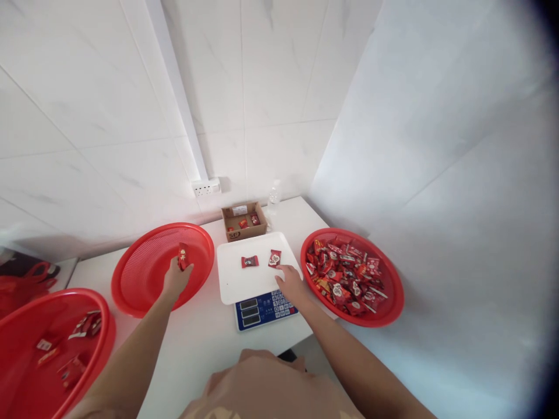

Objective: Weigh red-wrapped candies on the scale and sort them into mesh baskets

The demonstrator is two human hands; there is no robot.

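Note:
My left hand (176, 279) is closed around a red-wrapped candy (183, 255), holding it over a red plastic basket (144, 279). Its wrapper has pale lettering. On the white tray (231, 285) of a digital scale (257, 314) lie two candies, apart from each other. One is a dark red wrapped candy (250, 262); the other is a red candy with a white patterned face (275, 258). My right hand (290, 284) reaches over the tray's right side, thumb and forefinger apart, with the forefinger's tip at the lower edge of the patterned candy.
To the right, a red basket (395, 302) holds a heap of red-wrapped candies. Another red basket (107, 326) at lower left has several packets inside. Behind the scale stand a small cardboard box (244, 234) with a few candies and a clear bottle (273, 201). Walls close off the back and right.

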